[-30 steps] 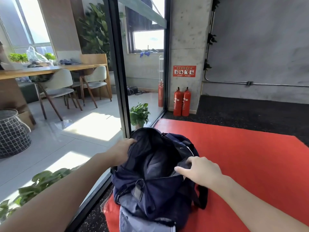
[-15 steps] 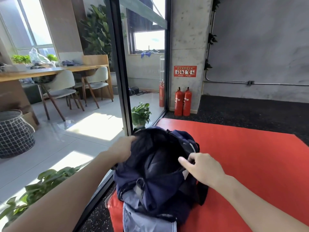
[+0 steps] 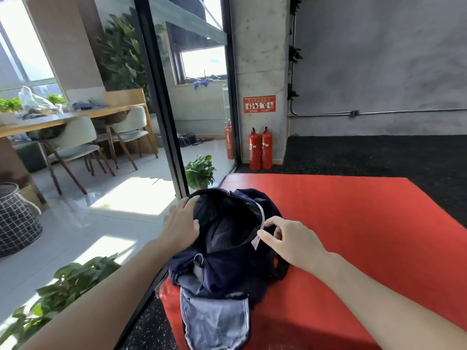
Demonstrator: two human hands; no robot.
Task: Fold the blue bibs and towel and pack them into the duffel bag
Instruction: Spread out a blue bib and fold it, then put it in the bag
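A navy duffel bag sits on the near left corner of a red mat, its top wide open and its inside dark. My left hand grips the bag's left rim. My right hand pinches the right rim by the zip between thumb and forefinger. A light blue cloth item lies flat on the mat against the bag's near end. I cannot tell whether it is a bib or the towel.
A glass wall with a black frame runs along the mat's left edge. Potted plants stand beyond the glass. Two red fire extinguishers stand by the concrete pillar. Black floor surrounds the mat.
Both hands have spread the bag's opening wider. My right hand shifted from lying over the rim to pinching it by the zip. The view has tilted slightly.
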